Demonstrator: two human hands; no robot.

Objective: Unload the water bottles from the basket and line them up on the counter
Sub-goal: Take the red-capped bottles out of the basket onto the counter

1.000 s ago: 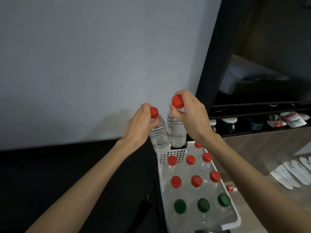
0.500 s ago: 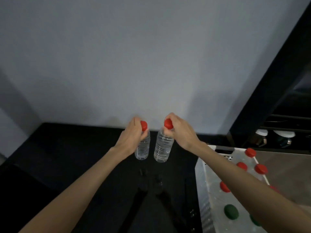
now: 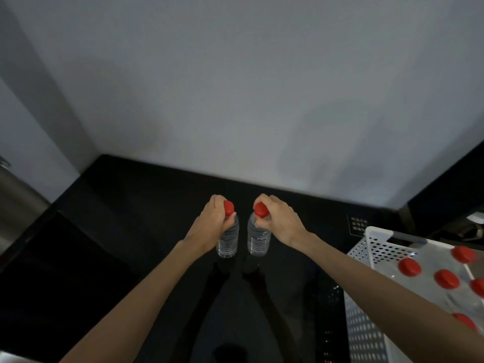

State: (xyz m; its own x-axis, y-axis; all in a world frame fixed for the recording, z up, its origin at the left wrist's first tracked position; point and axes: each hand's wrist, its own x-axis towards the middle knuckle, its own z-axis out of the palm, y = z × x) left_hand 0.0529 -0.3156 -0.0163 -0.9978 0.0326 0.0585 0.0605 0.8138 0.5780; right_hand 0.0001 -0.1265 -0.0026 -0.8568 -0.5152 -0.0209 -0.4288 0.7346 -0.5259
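Two clear water bottles with red caps stand side by side over the glossy black counter (image 3: 136, 231), their bases at or just above its surface. My left hand (image 3: 213, 222) grips the neck of the left bottle (image 3: 228, 241). My right hand (image 3: 280, 218) grips the neck of the right bottle (image 3: 258, 239). A white perforated basket (image 3: 372, 247) sits at the right edge, with several more red-capped bottles (image 3: 445, 279) inside; my right forearm hides part of it.
A grey wall rises right behind the counter and another closes its left side. A small white-lettered label (image 3: 358, 226) is on the counter near the basket. A dark cabinet edge (image 3: 445, 189) stands at the far right.
Both hands carried their bottles from above the basket leftward and down to the counter. The view swung left, so the basket now sits at the right edge.
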